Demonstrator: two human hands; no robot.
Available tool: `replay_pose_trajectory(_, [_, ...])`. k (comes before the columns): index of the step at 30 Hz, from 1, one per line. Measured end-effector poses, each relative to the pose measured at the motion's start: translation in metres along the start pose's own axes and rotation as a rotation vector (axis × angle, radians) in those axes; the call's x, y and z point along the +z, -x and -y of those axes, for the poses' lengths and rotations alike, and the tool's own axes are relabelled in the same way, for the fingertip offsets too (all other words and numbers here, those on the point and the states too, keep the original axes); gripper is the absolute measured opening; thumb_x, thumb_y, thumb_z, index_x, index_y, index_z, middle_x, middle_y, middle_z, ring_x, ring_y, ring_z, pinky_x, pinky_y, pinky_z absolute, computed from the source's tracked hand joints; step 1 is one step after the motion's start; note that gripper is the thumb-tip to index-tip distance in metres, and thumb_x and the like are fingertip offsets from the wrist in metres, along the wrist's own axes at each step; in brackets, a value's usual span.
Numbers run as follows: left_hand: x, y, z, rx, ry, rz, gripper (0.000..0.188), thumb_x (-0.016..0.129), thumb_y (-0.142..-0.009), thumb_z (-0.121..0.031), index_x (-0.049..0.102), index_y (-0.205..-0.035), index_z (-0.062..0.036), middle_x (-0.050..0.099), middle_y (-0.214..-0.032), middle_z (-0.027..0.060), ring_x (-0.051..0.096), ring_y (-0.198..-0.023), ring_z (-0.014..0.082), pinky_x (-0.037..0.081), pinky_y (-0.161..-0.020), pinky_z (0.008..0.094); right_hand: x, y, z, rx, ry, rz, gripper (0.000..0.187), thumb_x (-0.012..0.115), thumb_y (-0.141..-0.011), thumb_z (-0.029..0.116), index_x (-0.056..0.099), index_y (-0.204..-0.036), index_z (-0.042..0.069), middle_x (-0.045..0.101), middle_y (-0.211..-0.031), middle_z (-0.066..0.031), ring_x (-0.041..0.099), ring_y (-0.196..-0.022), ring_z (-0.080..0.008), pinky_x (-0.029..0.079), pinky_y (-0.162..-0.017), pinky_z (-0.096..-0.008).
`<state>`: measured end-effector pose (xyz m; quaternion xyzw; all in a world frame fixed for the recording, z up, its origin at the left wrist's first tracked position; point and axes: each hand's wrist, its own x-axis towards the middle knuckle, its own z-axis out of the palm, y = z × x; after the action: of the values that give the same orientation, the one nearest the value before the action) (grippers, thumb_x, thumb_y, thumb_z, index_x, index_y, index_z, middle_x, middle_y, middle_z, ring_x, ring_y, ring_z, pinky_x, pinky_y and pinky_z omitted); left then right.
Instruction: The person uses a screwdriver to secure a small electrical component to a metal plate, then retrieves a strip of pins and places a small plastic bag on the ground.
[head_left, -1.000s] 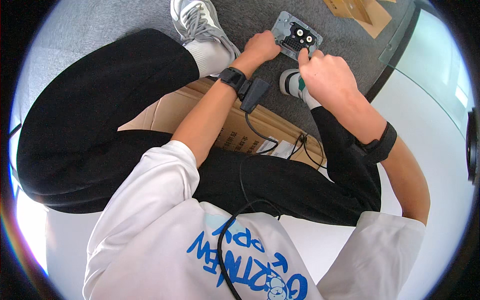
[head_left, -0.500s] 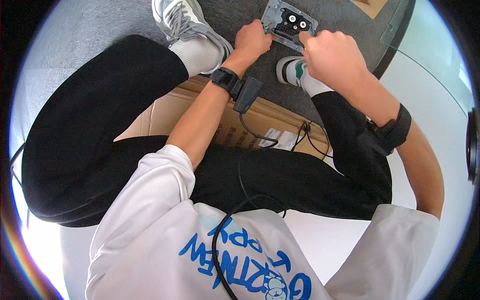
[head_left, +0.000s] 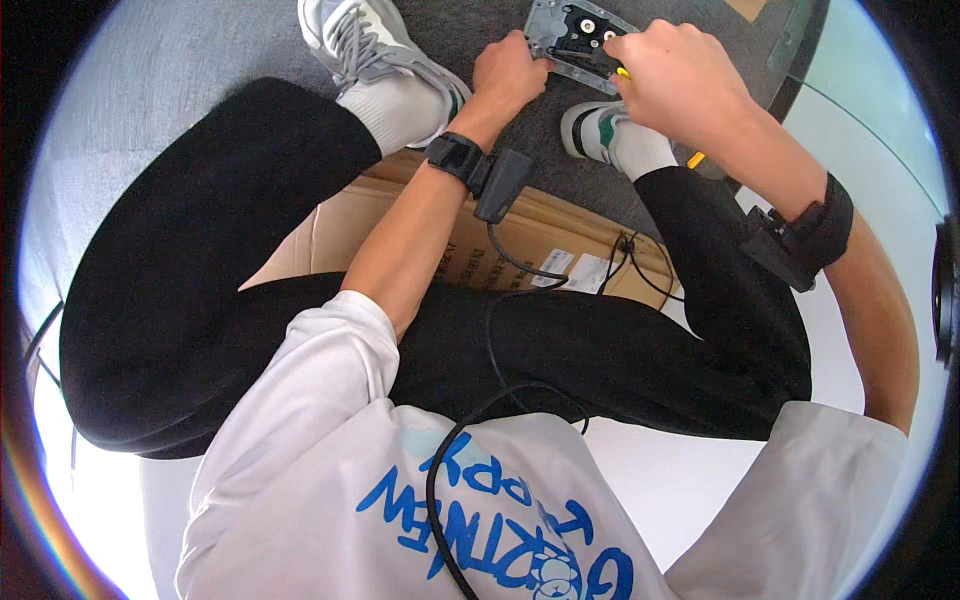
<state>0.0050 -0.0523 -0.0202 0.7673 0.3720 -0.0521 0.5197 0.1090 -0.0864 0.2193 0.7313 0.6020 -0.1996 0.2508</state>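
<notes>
My left hand [head_left: 509,75] is closed on the left edge of a grey rectangular device part [head_left: 588,76] at the top of the view. Set into this part is a black mechanism [head_left: 583,44] with two white round pieces. My right hand [head_left: 684,82] is closed over the part's right side, its fingers wrapped round a yellow-handled tool [head_left: 623,72]. Bits of yellow show by the fingers and below the wrist; the palm hides the rest, so the tool's exact kind cannot be told.
My shoes, the left [head_left: 385,70] and the right [head_left: 592,132], rest on the dark grey carpet [head_left: 200,50] near the device part. Flattened cardboard [head_left: 480,250] lies between my legs. Black cables [head_left: 520,290] trail across my lap. A glass edge [head_left: 850,110] stands at right.
My right hand has shifted slightly right, and more yellow of the tool shows. The left hand still holds the part, which sits slightly higher in view.
</notes>
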Motion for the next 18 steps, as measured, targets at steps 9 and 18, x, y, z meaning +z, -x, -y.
replay_pose_trajectory(9, [-0.008,0.003,-0.003,-0.015,0.029,0.056,0.034,0.071,-0.087,-0.033,0.063,-0.094,-0.0008,0.074,-0.073,0.0079,0.074,-0.075,0.0241,0.055,-0.075,0.0382,-0.032,-0.007,0.006,-0.025,-0.055,0.229,0.019,0.068,-0.079,0.012,0.07,-0.092,-0.002,0.069,-0.079,-0.0226,0.07,-0.074,-0.0397,0.057,-0.07,-0.0469])
replay_pose_trajectory(18, [-0.008,0.003,-0.001,0.03,0.049,0.019,0.033,0.071,-0.087,-0.032,0.063,-0.093,0.0,0.074,-0.072,0.0083,0.074,-0.076,0.0248,0.056,-0.075,0.0391,0.031,0.017,0.005,0.211,-0.253,-0.147,0.025,0.072,-0.082,0.024,0.071,-0.085,-0.001,0.07,-0.078,-0.0223,0.072,-0.072,-0.0396,0.061,-0.068,-0.0452])
